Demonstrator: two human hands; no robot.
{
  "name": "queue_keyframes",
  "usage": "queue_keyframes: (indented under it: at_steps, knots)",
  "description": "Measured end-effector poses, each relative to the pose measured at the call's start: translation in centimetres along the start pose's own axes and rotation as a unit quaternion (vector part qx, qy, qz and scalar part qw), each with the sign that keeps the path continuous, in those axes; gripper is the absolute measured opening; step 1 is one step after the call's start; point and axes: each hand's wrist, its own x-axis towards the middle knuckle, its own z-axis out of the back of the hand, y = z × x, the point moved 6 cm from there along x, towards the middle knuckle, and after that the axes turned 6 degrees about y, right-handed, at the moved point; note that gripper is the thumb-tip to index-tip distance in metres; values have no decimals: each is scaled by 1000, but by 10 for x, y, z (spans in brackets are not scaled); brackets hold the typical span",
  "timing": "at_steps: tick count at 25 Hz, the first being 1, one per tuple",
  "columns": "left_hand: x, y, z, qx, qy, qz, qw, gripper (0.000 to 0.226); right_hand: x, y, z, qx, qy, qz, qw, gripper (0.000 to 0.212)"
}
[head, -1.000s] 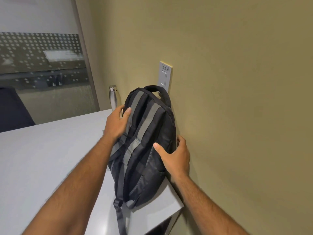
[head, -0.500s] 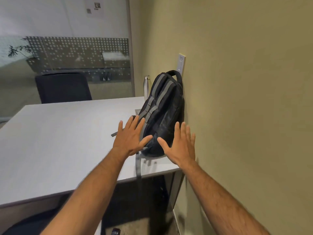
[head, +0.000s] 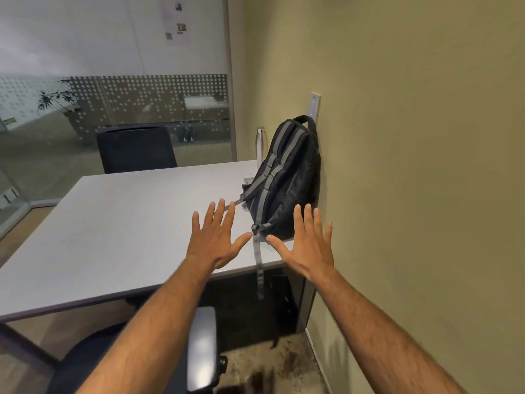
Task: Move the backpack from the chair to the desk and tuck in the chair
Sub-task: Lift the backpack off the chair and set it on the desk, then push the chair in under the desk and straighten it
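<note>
A black backpack [head: 287, 180] with grey straps stands upright on the right end of the light grey desk [head: 113, 237], leaning against the beige wall. One grey strap hangs over the desk's front edge. My left hand [head: 217, 237] and my right hand [head: 308, 243] hover in front of the backpack, fingers spread, touching nothing. A dark office chair [head: 136, 362] with a grey armrest sits below my arms, its seat out in front of the desk.
A steel water bottle [head: 260, 146] stands behind the backpack. A second dark chair [head: 136, 149] faces the desk's far side, before a glass partition. The beige wall [head: 412, 166] with a switch plate [head: 314, 105] bounds the right.
Both hands let go of the backpack and pulled back with fingers spread. The view has drawn away from the desk, and the near chair has come into sight.
</note>
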Motion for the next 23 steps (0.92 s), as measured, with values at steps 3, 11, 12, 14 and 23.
queue_keyframes:
  at_steps: [3, 11, 12, 14, 23]
  knots:
    - [-44, 41, 4, -16, -4, 1, 1000, 100, -33, 38, -2, 10, 1, -1, 1000, 125]
    - [-161, 149, 9, -46, 15, 34, 998, 99, -132, 168, -3, 67, -11, 66, 996, 119]
    - [-173, 158, 10, -48, 19, 39, 998, 98, -143, 182, -3, 68, -8, 75, 995, 118]
    - [-199, 173, 10, -52, 20, 49, 997, 94, -165, 207, -4, 71, 5, 93, 993, 118]
    - [-338, 232, 1, -89, 23, 96, 991, 90, -288, 296, -22, 92, 103, 165, 977, 117]
